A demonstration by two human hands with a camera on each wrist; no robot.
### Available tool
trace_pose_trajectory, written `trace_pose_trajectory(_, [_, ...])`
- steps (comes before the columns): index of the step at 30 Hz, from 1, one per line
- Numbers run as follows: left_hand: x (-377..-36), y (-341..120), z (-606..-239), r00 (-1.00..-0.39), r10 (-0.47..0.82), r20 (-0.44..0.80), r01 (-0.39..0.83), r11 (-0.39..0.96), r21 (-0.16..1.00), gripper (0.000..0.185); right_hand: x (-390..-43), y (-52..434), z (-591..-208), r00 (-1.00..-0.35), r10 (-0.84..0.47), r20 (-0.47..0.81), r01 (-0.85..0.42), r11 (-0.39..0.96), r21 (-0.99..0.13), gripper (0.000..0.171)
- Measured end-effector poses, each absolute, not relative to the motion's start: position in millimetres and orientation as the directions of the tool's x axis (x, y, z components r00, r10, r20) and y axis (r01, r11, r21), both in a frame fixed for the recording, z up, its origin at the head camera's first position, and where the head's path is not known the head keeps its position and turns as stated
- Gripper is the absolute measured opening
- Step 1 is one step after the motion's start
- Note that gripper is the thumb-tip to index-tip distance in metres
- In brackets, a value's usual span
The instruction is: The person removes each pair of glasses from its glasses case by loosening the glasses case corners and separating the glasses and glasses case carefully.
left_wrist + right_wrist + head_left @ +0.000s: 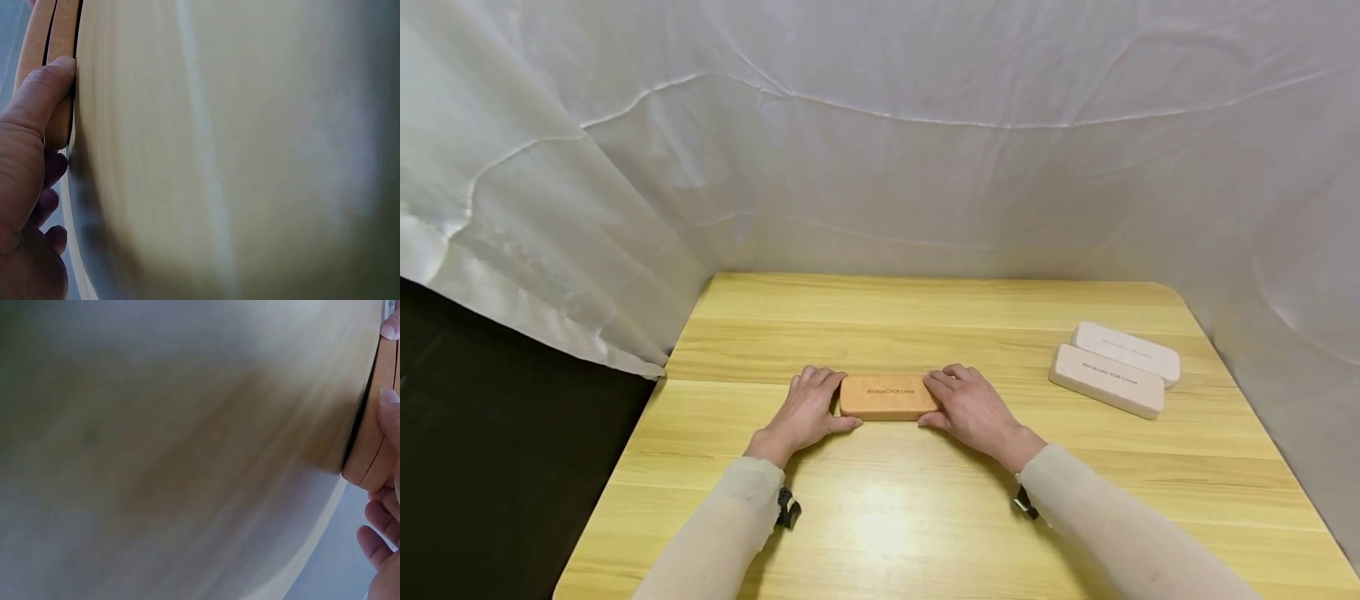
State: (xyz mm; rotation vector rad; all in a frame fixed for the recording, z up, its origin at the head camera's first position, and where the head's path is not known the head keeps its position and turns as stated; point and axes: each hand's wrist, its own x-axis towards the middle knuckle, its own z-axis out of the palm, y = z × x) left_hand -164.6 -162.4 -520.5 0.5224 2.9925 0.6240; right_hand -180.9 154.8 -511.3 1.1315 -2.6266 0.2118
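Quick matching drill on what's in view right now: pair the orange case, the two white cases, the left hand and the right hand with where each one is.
1 orange case
2 white cases
3 left hand
4 right hand

A far right of table
B case's left end
C table middle, between hands
D case's right end

Pairs: 1-C, 2-A, 3-B, 4-D

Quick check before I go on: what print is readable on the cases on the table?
Orange case, held at its ends by the left hand and right hand: one line of dark capitals on the lid, too small to read surely.
Two white cases: one faint line each, unreadable.
Wrist views: no print.
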Motion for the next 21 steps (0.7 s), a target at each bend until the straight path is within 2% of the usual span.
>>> trace_pose_trajectory(11, [-167.3,-164.1,-519.6,-0.942,0.336,0.009,0.308,0.852,0.423,0.087,-192.6,158.6,-500.8,-0.681,-0.692,0.239,-0.732,0.643,-0.224,0.062])
trace_pose_trajectory(21, [-167.6,-163.7,-519.9,-0.944,0.330,0.005,0.298,0.846,0.442,0.082,-195.4,160.9,-496.9,-0.715,-0.681,0.157,-0.688,0.648,-0.326,0.059])
